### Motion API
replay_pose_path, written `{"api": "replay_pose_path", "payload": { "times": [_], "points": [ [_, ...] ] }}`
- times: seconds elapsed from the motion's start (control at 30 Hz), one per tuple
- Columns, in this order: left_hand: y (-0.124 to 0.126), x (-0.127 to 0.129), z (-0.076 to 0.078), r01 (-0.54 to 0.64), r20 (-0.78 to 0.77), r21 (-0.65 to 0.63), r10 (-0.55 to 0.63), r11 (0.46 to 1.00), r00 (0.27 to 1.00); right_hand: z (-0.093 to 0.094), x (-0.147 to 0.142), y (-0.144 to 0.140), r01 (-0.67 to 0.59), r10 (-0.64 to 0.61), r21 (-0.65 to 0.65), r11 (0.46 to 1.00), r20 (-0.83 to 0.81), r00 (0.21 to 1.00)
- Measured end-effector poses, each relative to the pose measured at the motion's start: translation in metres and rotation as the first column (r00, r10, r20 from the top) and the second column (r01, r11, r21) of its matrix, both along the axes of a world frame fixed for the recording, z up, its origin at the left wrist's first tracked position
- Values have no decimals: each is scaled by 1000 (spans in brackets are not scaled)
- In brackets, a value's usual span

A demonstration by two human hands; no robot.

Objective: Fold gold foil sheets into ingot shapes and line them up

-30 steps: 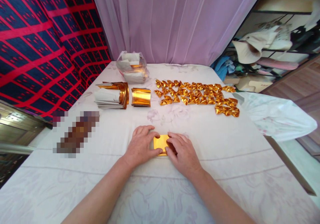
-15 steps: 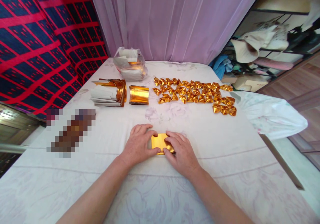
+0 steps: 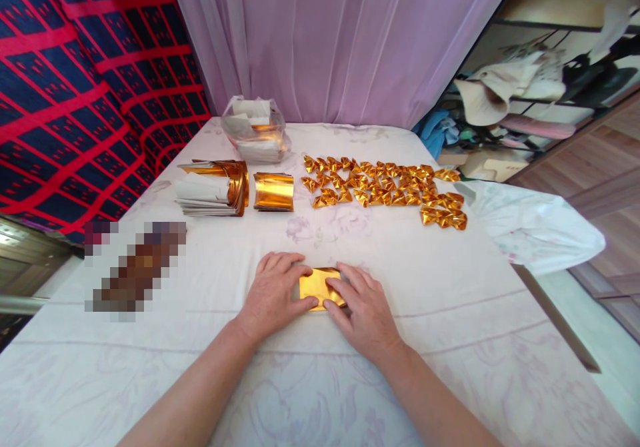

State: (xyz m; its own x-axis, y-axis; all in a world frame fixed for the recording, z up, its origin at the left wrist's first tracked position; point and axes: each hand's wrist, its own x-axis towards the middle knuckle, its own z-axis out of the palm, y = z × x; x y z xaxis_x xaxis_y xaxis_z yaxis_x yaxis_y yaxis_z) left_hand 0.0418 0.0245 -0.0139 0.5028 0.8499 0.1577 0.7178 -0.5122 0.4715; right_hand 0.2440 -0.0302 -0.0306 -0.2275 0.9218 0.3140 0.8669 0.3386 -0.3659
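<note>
A small rectangle of gold foil paper lies on the cloth-covered table between my hands. My left hand grips its left end, the thumb at the near edge and the index finger at the far edge. At the right end, my right hand has its thumb near the close edge and its index fingertip pressed on the foil, partly covering it. Beyond them sits a short stack of gold foil sheets. Folded gold foil pieces stand in rows to the right of that stack.
A larger fanned stack of foil-and-white paper sheets lies at the left, with a clear plastic bag of more sheets behind it. A white patterned cloth bundle is beyond the table's right edge. Shelves hold a cap.
My right index finger has slid slightly left over the foil, and the paper's right part looks a little lifted. The whole view has shifted slightly.
</note>
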Motion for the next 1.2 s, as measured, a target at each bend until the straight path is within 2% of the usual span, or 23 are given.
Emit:
{"api": "replay_pose_path", "payload": {
  "times": [0.1, 0.27, 0.4, 0.47, 0.57, 0.67, 0.77, 0.93, 1.07, 1.2],
  "points": [
    [1, 2, 0, -19, -18, 21, 19, 1000, 1000, 1, 0, 1, -2, 2, 1, 1000, -27, 1000],
    [5, 8, -1, -129, -55, 63, 133, 990, 990, 1, 1, 4, -1, 1, -8, 1000, -67, 998],
    [5, 9, -1, -124, -60, 60, 128, 990, 990, 1, 4, 15, 15, -20, -39, 999, -125, 992],
    [4, 8, -1, -118, -47, 57, 121, 991, 992, 6, 5, 24, 46, -57, -88, 995, -133, 989],
    [2, 8, -2, -118, -10, 55, 119, 991, 993, 18, 5, 38, 108, -122, -223, 969, -51, 991],
    [2, 9, -2, -112, 17, 48, 111, 993, 994, 30, 4, 49, 81, -73, -351, 933, 36, 997],
    [1, 10, -1, -94, 28, 40, 93, 995, 995, 35, 4, 54, 67, -57, -396, 916, 38, 998],
    [1, 9, -2, -86, 60, 27, 84, 996, 995, 31, 9, 57, 24, -40, -388, 921, -33, 999],
    [4, 7, -8, -167, 145, 5, 164, 986, 976, 29, 15, 59, -26, -74, -490, 871, -184, 980],
    [7, 2, -11, -197, 235, -26, 197, 980, 952, 28, 19, 60, -115, -90, -522, 845, -351, 932]
  ]
}}
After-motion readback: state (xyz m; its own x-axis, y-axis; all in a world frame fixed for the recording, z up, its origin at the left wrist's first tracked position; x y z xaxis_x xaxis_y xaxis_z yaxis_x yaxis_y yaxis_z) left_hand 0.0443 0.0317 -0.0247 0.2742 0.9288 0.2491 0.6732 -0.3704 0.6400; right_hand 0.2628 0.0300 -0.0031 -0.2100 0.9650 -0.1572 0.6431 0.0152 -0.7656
